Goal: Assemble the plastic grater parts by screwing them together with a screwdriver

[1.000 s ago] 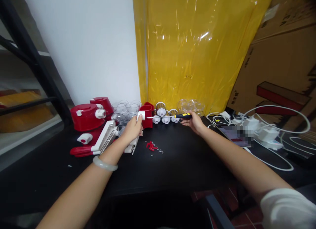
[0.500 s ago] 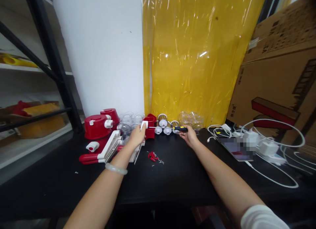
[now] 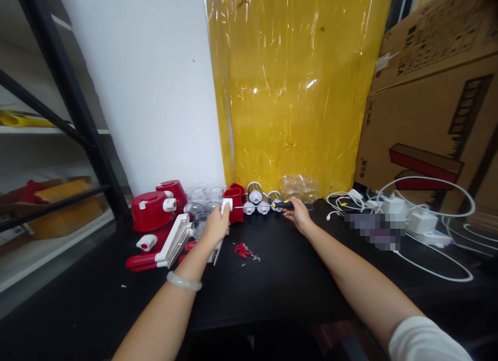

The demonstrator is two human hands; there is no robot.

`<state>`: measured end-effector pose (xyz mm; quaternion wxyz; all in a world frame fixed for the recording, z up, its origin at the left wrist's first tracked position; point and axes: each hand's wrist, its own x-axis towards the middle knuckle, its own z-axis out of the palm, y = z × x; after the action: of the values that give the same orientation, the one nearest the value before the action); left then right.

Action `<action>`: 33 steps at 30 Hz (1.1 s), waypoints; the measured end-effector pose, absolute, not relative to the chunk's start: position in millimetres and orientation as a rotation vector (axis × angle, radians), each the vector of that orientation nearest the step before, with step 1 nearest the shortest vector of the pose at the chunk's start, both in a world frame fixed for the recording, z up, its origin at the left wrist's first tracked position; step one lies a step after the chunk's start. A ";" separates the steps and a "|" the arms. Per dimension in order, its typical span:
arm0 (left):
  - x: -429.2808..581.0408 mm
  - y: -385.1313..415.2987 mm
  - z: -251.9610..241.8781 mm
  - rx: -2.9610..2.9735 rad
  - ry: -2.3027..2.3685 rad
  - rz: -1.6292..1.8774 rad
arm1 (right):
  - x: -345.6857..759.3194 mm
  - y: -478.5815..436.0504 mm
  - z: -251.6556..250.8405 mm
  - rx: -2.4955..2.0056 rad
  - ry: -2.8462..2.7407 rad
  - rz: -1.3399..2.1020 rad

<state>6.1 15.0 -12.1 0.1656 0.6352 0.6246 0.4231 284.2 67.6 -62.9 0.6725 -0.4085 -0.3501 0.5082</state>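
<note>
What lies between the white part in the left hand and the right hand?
In the head view, a screwdriver stretches across, from the right hand towards the white part, with white-ended cylinders behind it.

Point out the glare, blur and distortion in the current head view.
Head view: glare spots on the yellow curtain; the black post and cardboard box slant, probably wide-angle distortion; the yellow package at left looks soft; a pixelated patch hides something at right; the screwdriver shaft shows, its tip unclear.
</note>
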 end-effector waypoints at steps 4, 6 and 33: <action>8.6 14.6 -15.1 1.863 1.790 1.213 | 286.8 68.4 -63.3 -0.924 -0.777 1.120; 10.2 14.6 -16.7 1.880 1.794 1.208 | 288.0 68.5 -64.0 -0.922 -0.791 1.093; 14.2 11.0 -20.0 1.874 1.739 1.228 | 287.2 68.8 -58.1 -0.947 -0.641 1.139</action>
<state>14.2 11.0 -20.0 0.1523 0.6530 0.6061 0.4278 287.2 68.8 -58.1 0.6917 -0.4238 -0.2868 0.5097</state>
